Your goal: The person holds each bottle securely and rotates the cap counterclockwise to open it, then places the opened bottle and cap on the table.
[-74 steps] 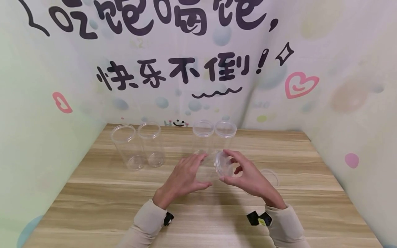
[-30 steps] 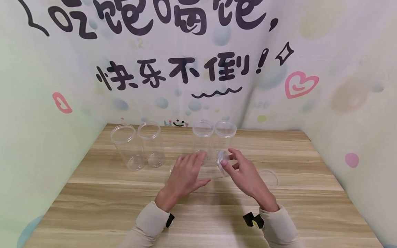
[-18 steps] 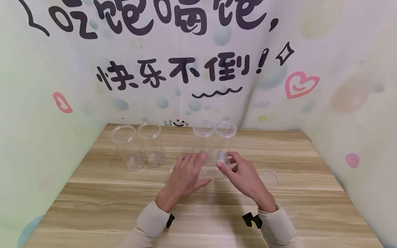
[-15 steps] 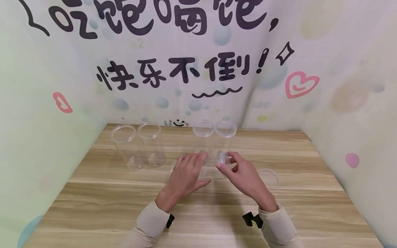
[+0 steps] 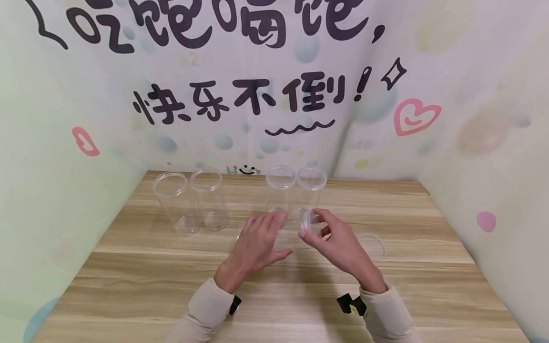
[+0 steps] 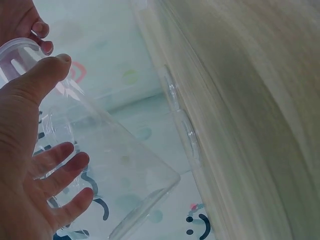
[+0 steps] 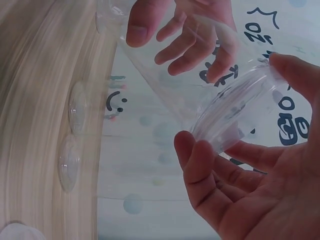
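A clear plastic jar lies on its side between the two hands, tilted in both wrist views. My left hand holds it around the body, thumb on one side and fingers spread on the other. Its mouth points toward my right hand. That hand grips the rim of a clear lid between thumb and fingertips, with the lid at the jar's mouth. Whether the lid sits fully down cannot be told. From the head view much of the jar is hidden under the left hand.
Two clear jars stand upright at the back left of the wooden table. Two more upright jars stand close together at the back middle. A loose clear ring-shaped lid lies right of the right hand. A printed wall rises behind.
The right thumb has shifted round the lid's rim, first up and then back down, and the lid appears more edge-on than at first. The left hand has hardly moved.
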`<state>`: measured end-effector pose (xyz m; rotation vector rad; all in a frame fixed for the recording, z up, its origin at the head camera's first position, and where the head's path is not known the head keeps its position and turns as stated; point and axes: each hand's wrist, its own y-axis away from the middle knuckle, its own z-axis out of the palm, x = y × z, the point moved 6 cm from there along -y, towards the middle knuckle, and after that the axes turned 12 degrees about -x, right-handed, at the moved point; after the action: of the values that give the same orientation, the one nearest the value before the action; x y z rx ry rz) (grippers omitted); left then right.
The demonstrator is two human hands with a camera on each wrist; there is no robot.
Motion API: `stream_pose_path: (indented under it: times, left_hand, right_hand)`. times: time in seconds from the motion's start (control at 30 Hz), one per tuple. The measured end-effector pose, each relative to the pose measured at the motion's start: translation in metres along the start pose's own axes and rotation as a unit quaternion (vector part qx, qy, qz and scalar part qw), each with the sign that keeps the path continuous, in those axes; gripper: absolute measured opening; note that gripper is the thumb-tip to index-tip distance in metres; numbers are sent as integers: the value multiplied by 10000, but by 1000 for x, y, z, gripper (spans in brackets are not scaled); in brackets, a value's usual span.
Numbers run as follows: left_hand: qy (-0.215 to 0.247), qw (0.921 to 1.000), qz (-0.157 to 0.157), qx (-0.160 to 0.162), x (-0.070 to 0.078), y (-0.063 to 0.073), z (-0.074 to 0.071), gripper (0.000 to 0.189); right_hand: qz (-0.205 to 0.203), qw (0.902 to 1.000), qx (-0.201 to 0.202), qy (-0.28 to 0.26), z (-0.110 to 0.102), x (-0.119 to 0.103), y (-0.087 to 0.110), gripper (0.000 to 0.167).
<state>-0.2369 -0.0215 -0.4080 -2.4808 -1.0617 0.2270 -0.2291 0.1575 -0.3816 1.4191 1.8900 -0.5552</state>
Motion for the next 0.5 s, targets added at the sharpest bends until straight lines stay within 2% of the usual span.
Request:
stream_pose_path:
  times: [0.5]
  left_hand:
    - [414, 9989, -166, -161, -5, 1, 0, 92]
  right_hand:
    - [-412, 9991, 126, 12, -3, -6, 2, 70]
